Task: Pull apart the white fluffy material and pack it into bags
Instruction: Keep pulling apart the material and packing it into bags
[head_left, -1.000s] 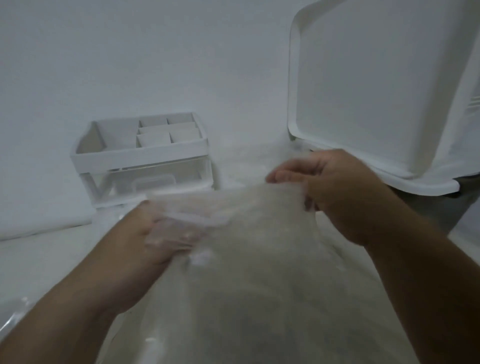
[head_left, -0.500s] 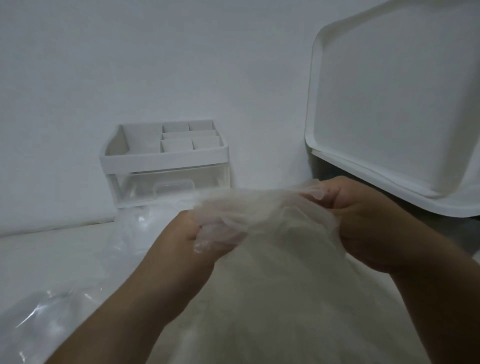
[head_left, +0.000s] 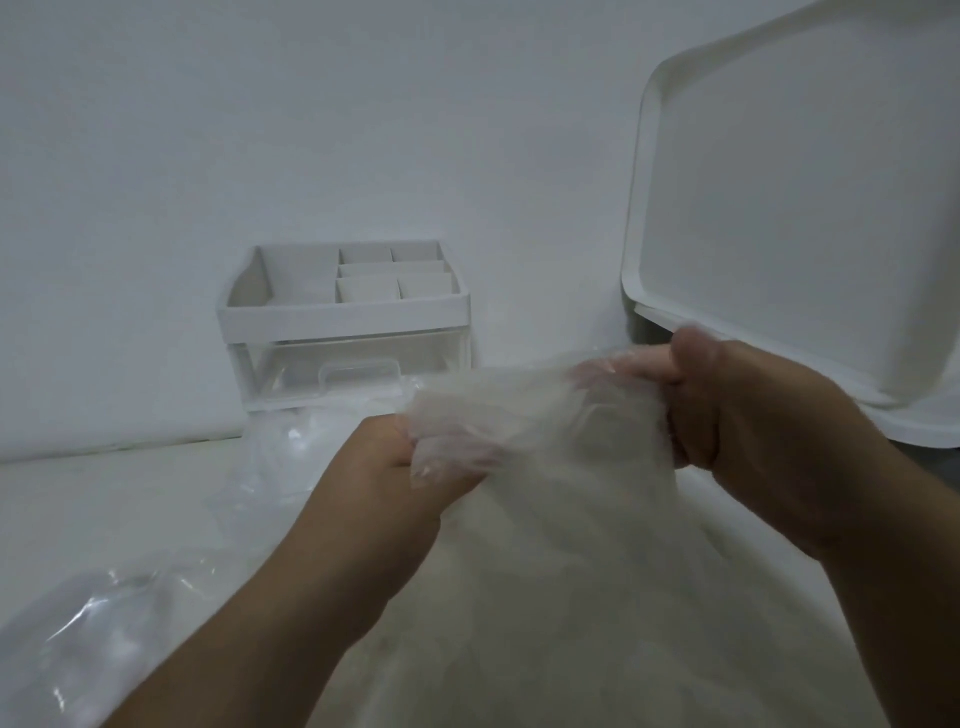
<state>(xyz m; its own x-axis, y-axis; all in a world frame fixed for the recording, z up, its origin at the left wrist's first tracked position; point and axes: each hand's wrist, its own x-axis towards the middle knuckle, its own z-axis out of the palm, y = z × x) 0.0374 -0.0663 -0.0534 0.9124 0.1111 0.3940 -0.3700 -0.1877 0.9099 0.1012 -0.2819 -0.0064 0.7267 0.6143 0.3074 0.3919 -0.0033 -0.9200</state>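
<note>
A clear plastic bag (head_left: 561, 545) filled with white fluffy material stands in front of me, filling the lower middle of the view. My left hand (head_left: 395, 467) grips the bunched top of the bag on its left side. On the right side my right hand (head_left: 737, 410) grips the same gathered top, with the fingers curled round the plastic. The bag mouth is pulled together between the two hands. The fluffy material shows only dimly through the plastic.
A white desk organiser (head_left: 343, 322) with a clear drawer stands against the wall behind the bag. A large white bin (head_left: 800, 218) lies tipped at the right. More clear plastic (head_left: 93, 634) lies crumpled at the lower left and behind my left hand on the white table.
Both hands have gathered the bag's open top into a bunch and drawn it tighter. The view has shifted left, so the organiser and bin now appear further right.
</note>
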